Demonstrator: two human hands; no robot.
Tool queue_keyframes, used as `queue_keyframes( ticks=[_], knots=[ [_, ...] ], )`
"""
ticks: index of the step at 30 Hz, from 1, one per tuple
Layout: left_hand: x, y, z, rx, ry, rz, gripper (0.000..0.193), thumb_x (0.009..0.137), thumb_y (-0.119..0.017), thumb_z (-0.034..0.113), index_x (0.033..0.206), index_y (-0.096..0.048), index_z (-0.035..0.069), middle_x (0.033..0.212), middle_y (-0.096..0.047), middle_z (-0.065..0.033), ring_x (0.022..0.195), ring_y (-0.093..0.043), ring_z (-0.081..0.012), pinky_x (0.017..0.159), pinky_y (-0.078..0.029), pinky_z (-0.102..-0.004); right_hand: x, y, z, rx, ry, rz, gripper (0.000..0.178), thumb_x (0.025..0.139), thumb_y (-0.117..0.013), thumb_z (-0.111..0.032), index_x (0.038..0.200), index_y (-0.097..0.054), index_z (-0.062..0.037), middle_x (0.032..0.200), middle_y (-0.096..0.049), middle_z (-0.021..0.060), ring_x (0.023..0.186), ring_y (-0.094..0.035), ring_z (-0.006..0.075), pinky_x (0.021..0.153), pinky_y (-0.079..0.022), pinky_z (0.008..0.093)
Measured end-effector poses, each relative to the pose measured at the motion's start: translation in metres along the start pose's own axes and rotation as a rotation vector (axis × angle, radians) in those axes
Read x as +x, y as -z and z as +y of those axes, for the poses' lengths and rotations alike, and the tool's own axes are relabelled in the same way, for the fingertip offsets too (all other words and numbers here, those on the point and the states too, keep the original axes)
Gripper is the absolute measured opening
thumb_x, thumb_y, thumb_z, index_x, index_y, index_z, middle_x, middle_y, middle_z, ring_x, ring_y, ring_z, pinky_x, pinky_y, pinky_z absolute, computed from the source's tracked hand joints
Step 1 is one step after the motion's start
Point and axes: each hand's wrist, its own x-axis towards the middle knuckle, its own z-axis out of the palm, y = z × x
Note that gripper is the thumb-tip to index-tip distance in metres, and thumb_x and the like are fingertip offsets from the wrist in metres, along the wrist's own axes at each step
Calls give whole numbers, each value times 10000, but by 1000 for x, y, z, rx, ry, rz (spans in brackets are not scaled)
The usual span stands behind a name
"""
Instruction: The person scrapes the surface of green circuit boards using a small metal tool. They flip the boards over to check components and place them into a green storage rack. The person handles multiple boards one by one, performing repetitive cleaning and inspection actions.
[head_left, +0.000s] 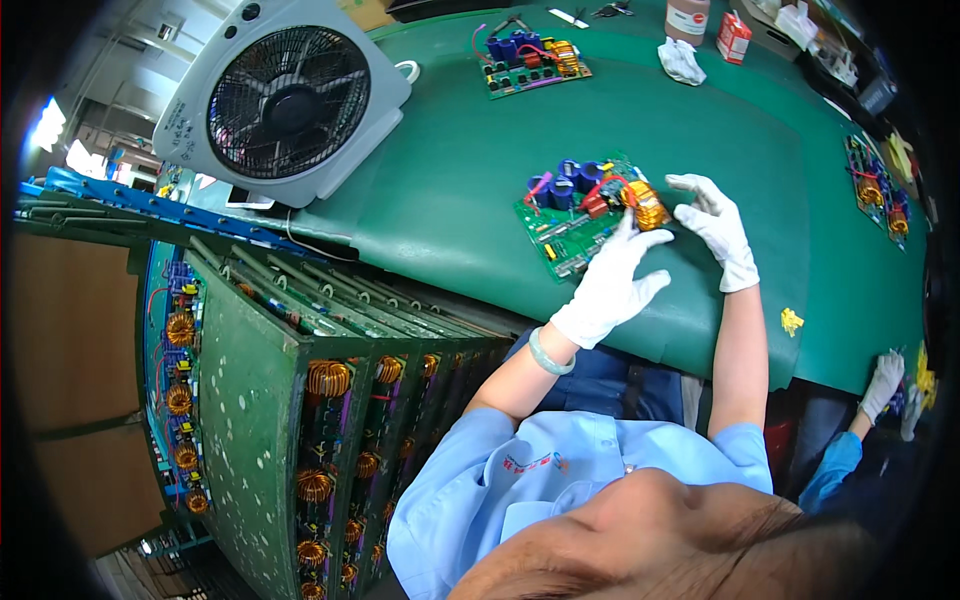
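The gloved left hand [612, 288] reaches up and to the right over the front edge of the green workbench [440, 170], its forearm slanting and a pale green bangle [541, 352] at the wrist. Its fingers point toward the copper-wound toroidal coil [650, 205], one fingertip at the coil's lower side; whether it presses there I cannot tell. The thumb stands well away from the fingers, so the hand is wide, with nothing enclosed.

The gloved right hand [722, 235] is just beside the coil, on its right. That forearm rises almost straight from the front edge, the wrist bends left, and the fingers curve loosely toward the coil with a broad gap before the thumb; it holds nothing.

The green circuit board [578, 241] carrying the coil and blue capacitors [562, 182] lies on the workbench, nearer its front edge than its back edge. Another populated board [535, 72] lies toward the back edge.
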Motion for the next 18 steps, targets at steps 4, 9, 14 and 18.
queue_keyframes(
  ticks=[4, 9, 14, 18],
  knots=[
    [-3, 20, 26, -137, 11, -65, 360, 827, -746, 122, 1181, -687, 136, 1260, -635, -192, 990, -666, -227, 891, -530, -345, -4, 1, 7, 60, -29, -164, 517, 816, -748, -38, 1309, -591, -49, 1282, -554, 49, 1207, -524, 169, 1049, -421, 305],
    [12, 86, -6, 350, -301, 335, 285, 845, -757, 192, 1080, -688, 47, 1108, -690, -139, 1121, -625, -327, 999, -466, -412, -9, -12, -27, -82, -165, -157, 602, 753, -826, -117, 1305, -594, -49, 1249, -592, 71, 1156, -552, 150, 1011, -453, 310],
    [8, 111, -46, 583, -197, 451, 561, 825, -808, 249, 1256, -535, 16, 1271, -556, -196, 1221, -535, -332, 1038, -418, -434, -7, -11, -25, -200, -174, -142, 594, 739, -854, -174, 1273, -621, -62, 1207, -613, 82, 1110, -575, 152, 993, -463, 307],
    [11, 100, -65, 121, 40, 611, 572, 884, -761, 260, 1304, -471, 2, 1323, -521, -172, 1229, -524, -279, 1044, -427, -411, -10, -12, -35, -158, -135, -143, 585, 734, -854, -181, 1257, -622, -57, 1199, -609, 92, 1112, -584, 174, 1002, -468, 323]
  ],
)
